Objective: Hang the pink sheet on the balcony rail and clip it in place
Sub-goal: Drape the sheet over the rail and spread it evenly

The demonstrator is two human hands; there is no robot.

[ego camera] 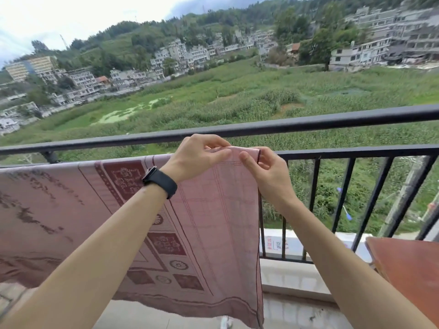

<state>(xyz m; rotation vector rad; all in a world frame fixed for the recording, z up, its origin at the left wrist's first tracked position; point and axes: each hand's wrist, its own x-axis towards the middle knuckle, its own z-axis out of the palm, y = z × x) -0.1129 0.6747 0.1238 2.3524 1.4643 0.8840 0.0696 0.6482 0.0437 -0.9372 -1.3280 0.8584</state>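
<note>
Sheet (209, 210) hangs over the lower rail (356, 151) of the balcony, its patterned face toward the camera and its right edge falling straight down past the bars. Both hands work the top right corner where the cloth folds over the rail. The left hand (197, 155), a dark watch (160, 180) on its wrist, has a narrow grip, thumb and fingers pinching the fold. The right hand (263, 169) pinches the corner hem just beside it, also closed on the cloth. No clip shows in either hand — if one is there, the fingers hide it.

The sheet looks thin, soft and light; it drapes without stiffness and would likely slide or lift in wind, so the folded top edge at the rail seems the place to hold and clip. The woven motifs carry no legible words. A white panel (276, 245) behind the bars bears red marks, too small to read.
</note>
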